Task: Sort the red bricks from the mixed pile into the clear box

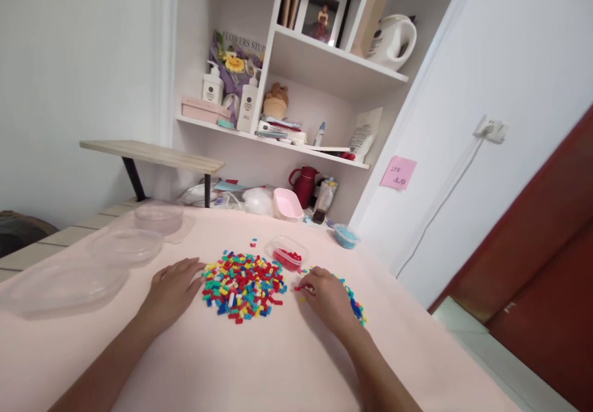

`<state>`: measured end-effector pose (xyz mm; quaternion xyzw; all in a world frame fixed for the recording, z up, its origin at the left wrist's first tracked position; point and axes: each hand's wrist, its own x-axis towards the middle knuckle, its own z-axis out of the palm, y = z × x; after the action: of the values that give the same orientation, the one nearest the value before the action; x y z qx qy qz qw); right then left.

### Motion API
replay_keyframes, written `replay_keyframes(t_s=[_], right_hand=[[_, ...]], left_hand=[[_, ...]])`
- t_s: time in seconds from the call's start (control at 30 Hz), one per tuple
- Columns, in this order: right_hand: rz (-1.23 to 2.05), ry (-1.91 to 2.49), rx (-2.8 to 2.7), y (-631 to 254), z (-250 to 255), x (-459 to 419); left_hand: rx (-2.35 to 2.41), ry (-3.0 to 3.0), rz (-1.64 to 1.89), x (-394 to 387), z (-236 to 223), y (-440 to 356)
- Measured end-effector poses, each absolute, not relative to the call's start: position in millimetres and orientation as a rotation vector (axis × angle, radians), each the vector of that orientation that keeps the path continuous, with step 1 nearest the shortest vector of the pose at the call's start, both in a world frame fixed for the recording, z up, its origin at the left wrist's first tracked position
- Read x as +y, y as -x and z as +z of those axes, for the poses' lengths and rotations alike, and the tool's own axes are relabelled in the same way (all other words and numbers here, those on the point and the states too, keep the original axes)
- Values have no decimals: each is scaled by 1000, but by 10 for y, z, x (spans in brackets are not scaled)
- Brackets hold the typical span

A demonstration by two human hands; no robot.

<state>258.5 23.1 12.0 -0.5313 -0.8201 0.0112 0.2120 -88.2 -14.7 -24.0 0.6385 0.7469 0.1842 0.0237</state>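
A heap of small building bricks [245, 282] in red, yellow, blue, green and white lies on the pink table [222, 369]. My left hand [173, 288] rests at the heap's left edge, fingers stretched toward it and holding nothing. To the right of the heap, my right hand [324, 294] pinches a small red brick [297, 288] between thumb and fingertips. Just behind that hand stands a clear plastic container [303, 259] with red bricks [288, 257] inside. A second group of bricks [356, 307], many of them blue, is partly hidden by my right hand.
Several clear containers [125, 248] line the table's left side. A tub of light blue pieces [346, 236] sits at the back right. Along the back are a pink box [287, 204], a dark red jug [304, 186] and a bottle [324, 201]. A small wooden shelf [152, 155] overhangs the back left.
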Motion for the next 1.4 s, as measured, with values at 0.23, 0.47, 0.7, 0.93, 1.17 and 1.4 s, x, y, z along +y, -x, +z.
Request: replay_keyframes(t_s=[0.23, 0.47, 0.7, 0.93, 1.17, 1.4], right_hand=[[-49, 1451, -2087, -2671, 387, 654], [156, 1313, -1939, -2520, 305, 635], [757, 1185, -2051, -2358, 101, 208], [525, 1339, -2127, -2280, -75, 94], [315, 1613, -2032, -2402, 31, 60], [468, 1361, -2111, -2320, 20, -31]], left_hand=[[2299, -1954, 618, -143, -268, 885], [2291, -1964, 604, -138, -268, 896], [2285, -1964, 588, -146, -239, 881], [2294, -1986, 591, -125, -263, 902], [2298, -1996, 588, -100, -296, 921], [2294, -1980, 606, -137, -256, 887]])
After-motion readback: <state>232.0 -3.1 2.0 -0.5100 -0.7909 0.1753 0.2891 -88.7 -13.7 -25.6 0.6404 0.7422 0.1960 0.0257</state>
